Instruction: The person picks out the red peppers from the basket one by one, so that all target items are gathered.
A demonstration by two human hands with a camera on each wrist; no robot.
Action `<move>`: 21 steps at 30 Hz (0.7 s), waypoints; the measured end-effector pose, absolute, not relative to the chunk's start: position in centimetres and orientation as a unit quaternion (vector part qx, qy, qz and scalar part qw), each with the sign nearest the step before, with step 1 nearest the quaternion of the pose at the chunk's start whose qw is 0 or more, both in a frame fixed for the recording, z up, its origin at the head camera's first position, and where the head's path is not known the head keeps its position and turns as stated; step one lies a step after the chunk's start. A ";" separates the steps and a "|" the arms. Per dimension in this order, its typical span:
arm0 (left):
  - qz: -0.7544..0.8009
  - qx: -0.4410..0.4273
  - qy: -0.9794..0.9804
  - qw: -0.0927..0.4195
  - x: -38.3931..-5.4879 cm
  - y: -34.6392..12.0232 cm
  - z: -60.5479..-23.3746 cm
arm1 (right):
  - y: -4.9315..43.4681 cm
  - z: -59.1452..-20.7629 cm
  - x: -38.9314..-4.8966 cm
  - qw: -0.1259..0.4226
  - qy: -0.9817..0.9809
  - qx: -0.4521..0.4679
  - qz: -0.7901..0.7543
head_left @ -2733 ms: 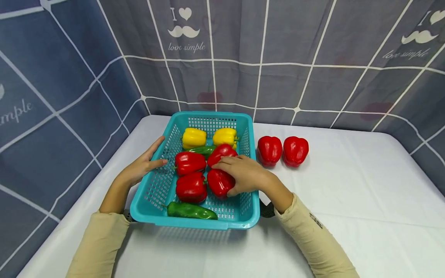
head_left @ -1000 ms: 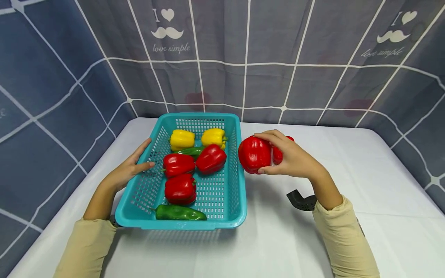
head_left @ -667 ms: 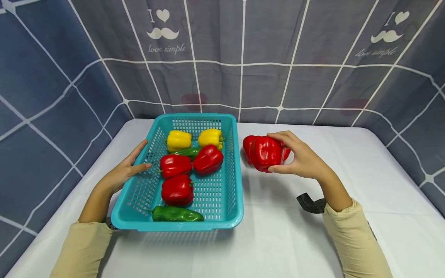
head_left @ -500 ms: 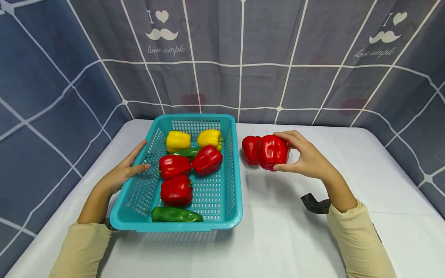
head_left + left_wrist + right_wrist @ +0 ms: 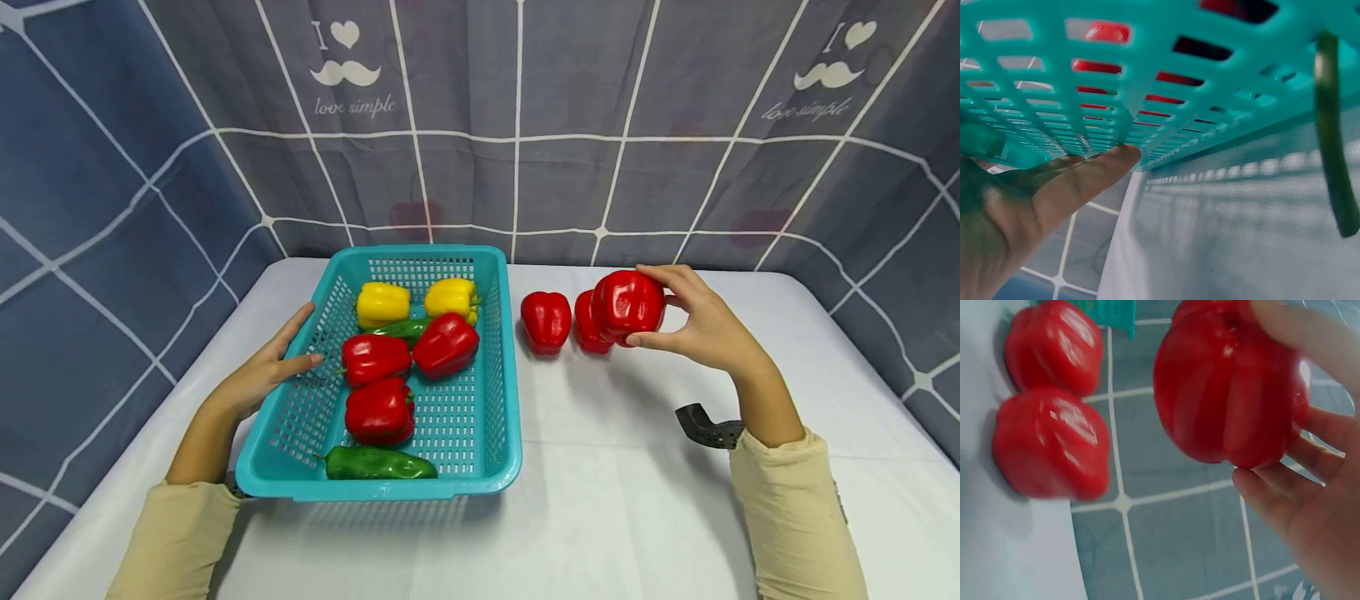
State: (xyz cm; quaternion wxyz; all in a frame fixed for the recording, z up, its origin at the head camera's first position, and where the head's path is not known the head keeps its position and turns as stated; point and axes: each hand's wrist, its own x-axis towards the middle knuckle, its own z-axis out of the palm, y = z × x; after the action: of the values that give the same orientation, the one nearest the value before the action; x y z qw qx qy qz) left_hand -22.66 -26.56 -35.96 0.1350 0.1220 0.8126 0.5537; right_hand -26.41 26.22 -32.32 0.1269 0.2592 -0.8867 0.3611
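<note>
My right hand [image 5: 705, 321] had a red bell pepper [image 5: 628, 304] pinched, thumb on the near side and fingers round the far side. It was up off the bench [image 5: 600, 508], to the right of the basket [image 5: 480, 486] and close to an outer red pepper [image 5: 588, 325]. That one sat just beside an inner red pepper [image 5: 545, 322]; whether those two touched, I couldn't tell.

From above, the held one partly hid its outer neighbour, so the view from my right wrist was the better guide: there it hung apart from both. Holding it well, I judged, meant keeping that gap, since a bump could have rolled the pair. The skin looked smooth and glossy, so I reckoned a firm, even pinch across the widest part would serve better than a hard squeeze. Any lowering would have called for a straight, slow path, with the fingers loosened only once the bench bore the weight, and enough room on the outer side for my fingers to spread.

My left hand [image 5: 258, 379] was spread, its fingers straight against the left side of the basket. A light touch seemed right there: enough to steady it, without shoving it or jostling the long green pepper [image 5: 381, 463] inside.
</note>
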 end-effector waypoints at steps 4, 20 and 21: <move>0.549 0.120 0.816 0.137 -22.8 -26.5 -36.0 | 27.7 -32.2 -26.8 0.107 -0.900 0.219 0.362; 0.549 0.125 0.814 0.141 -22.9 -26.7 -35.9 | 31.4 -34.3 -29.0 0.041 -0.919 0.150 0.362; 0.547 0.124 0.816 0.139 -22.8 -26.7 -35.9 | 31.4 -34.5 -29.1 0.040 -0.920 0.148 0.362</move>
State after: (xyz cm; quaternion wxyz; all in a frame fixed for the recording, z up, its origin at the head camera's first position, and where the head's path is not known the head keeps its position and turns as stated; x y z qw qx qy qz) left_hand -22.83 -26.73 -35.88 0.1393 0.1244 0.8158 0.5474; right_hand -29.11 31.44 -34.46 0.0396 0.1483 -0.9196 0.3616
